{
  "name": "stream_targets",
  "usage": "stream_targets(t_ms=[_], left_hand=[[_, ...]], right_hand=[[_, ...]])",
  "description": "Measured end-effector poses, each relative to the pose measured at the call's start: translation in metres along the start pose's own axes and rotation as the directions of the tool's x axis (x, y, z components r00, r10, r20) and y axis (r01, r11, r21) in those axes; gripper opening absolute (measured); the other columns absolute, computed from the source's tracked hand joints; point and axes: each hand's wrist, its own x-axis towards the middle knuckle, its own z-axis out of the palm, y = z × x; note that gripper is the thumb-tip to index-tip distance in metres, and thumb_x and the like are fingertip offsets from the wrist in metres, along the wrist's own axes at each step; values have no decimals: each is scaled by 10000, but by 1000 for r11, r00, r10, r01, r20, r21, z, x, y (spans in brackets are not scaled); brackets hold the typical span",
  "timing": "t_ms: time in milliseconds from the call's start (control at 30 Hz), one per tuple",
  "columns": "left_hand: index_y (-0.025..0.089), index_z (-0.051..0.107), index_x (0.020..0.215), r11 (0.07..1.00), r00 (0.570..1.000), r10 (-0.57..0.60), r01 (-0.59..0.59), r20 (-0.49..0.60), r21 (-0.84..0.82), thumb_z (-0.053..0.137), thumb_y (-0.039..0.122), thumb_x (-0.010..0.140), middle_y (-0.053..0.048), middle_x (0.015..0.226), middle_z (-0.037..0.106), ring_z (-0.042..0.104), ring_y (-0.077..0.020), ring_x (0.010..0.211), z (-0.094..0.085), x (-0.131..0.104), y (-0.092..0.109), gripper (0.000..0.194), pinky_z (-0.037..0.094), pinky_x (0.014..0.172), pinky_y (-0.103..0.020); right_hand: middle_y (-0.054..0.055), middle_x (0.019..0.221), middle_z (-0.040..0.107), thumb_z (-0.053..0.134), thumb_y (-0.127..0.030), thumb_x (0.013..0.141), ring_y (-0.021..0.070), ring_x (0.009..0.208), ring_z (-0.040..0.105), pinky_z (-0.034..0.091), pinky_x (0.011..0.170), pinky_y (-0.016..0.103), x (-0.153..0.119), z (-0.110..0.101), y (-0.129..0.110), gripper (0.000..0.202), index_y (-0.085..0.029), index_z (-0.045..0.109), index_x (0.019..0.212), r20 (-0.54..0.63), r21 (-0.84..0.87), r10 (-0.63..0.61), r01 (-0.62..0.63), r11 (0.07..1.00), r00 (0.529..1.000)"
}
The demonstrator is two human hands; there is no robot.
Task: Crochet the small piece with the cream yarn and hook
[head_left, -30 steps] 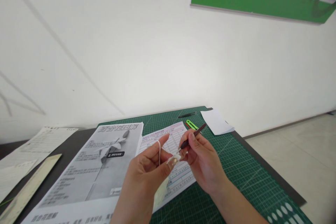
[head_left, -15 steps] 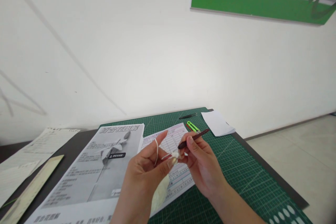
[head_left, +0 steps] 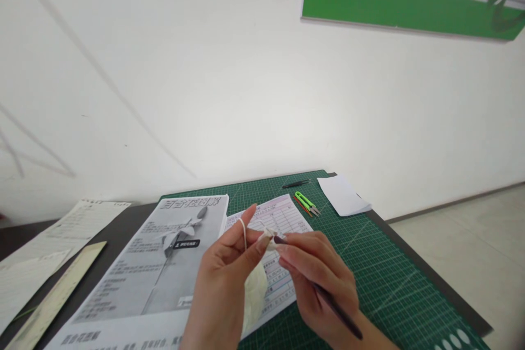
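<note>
My left hand (head_left: 229, 268) pinches a small white crocheted piece (head_left: 269, 238) between thumb and finger, with white yarn (head_left: 244, 229) looped over its raised index finger. A dark-handled crochet hook (head_left: 338, 309) is in my right hand (head_left: 320, 268), its handle pointing down to the right and its front end at the white piece. The hook's tip is hidden by fingers and yarn. Below my hands a pale ball of yarn (head_left: 255, 292) is partly covered by the left hand.
A green cutting mat (head_left: 381, 273) lies under a printed form (head_left: 283, 210) and a printed pattern sheet (head_left: 135, 284). Green thread snips (head_left: 305, 203), black tweezers (head_left: 296, 184) and white paper (head_left: 344, 197) lie behind. A ruler (head_left: 61, 295) and handwritten sheets (head_left: 77, 229) are at left.
My right hand has turned over, swinging the hook's handle from up-right to down-right, with its front end now at the white piece. The thread snips show more fully. The view has shifted slightly.
</note>
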Motion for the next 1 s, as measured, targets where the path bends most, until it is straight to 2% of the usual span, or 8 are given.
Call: stream_targets(t_ms=[100,167,233,300,400,667,800,1000], left_hand=[[175,749,1002,997,996,-59,62,60,-49,797,122,660,-2,685,714,627,-117,730,-3,2,5,350,440,773,-226],[164,753,1004,994,993,-104,106,58,-33,818,120,620,-6,671,711,616,-119,709,-6,2,7,392,429,776,-232],[170,747,1033,988,986,-156,156,51,6,838,132,583,-9,663,707,611,-130,694,-9,2,9,461,419,779,-249],[170,743,1049,977,974,-210,205,82,57,850,154,566,-13,674,699,610,-149,715,-11,2,11,495,407,777,-265],[178,738,1065,961,954,-260,241,146,137,845,197,593,-5,680,679,587,-155,737,-14,2,14,484,382,775,-273],[255,749,1051,930,932,-295,230,209,288,798,188,667,26,641,655,553,-126,676,-16,-4,17,393,331,879,-316],[208,769,752,909,924,-319,236,209,343,812,224,645,26,612,601,580,-159,729,-16,-5,17,116,328,898,-341],[191,730,646,896,931,-296,194,213,400,802,274,653,11,616,611,579,-168,720,-15,-6,19,110,325,934,-382]], right_hand=[[47,881,708,599,-19,819,165,789,656,547,706,297,1,4,3,324,-247,713,1019,-40,267,267,-248,931,963],[9,807,702,650,-156,841,129,703,656,555,653,250,3,7,8,141,-253,729,906,-11,522,520,-439,732,854],[-16,737,681,686,-271,830,98,619,638,560,593,212,5,10,12,51,-237,723,837,98,707,688,-537,460,719],[-28,684,651,703,-321,812,84,576,613,564,559,199,8,10,15,108,-215,707,800,216,781,751,-572,251,625],[-33,664,625,702,-326,813,73,554,582,561,532,184,11,9,14,138,-195,683,778,309,801,769,-589,107,560],[-30,683,594,656,-310,852,57,544,520,547,554,171,15,2,13,177,-175,650,737,346,798,738,-596,93,579],[-26,680,558,628,-309,869,79,589,513,540,560,187,18,-2,12,188,-180,651,734,298,791,717,-583,184,630],[-21,667,535,609,-316,880,94,626,530,499,545,177,20,-8,13,199,-185,653,737,256,752,682,-585,305,685]])
